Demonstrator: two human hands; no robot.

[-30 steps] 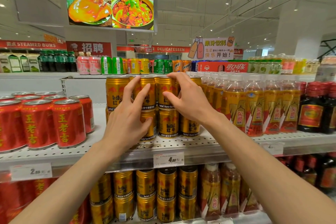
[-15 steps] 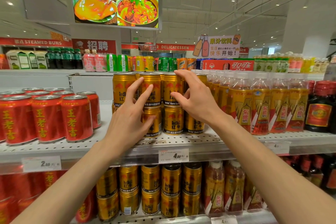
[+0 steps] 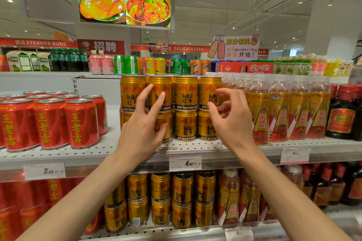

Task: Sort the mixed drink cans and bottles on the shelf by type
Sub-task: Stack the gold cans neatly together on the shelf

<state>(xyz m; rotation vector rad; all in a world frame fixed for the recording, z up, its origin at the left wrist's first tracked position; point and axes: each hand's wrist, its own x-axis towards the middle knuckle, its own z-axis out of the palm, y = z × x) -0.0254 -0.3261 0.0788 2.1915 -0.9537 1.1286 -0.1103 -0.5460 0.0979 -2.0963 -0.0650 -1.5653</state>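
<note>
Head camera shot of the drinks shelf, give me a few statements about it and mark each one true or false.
1. The gold cans are stacked two high on the shelf. True.
2. The right hand grips a bottle. False: its fingers are loosely curled and hold nothing.
3. The red cans stand left of the gold cans. True.
4. The clear bottles with yellow labels stand left of the red cans. False: they stand right of the gold cans.
5. The left hand holds a red can. False: it is open in front of the gold cans.
</note>
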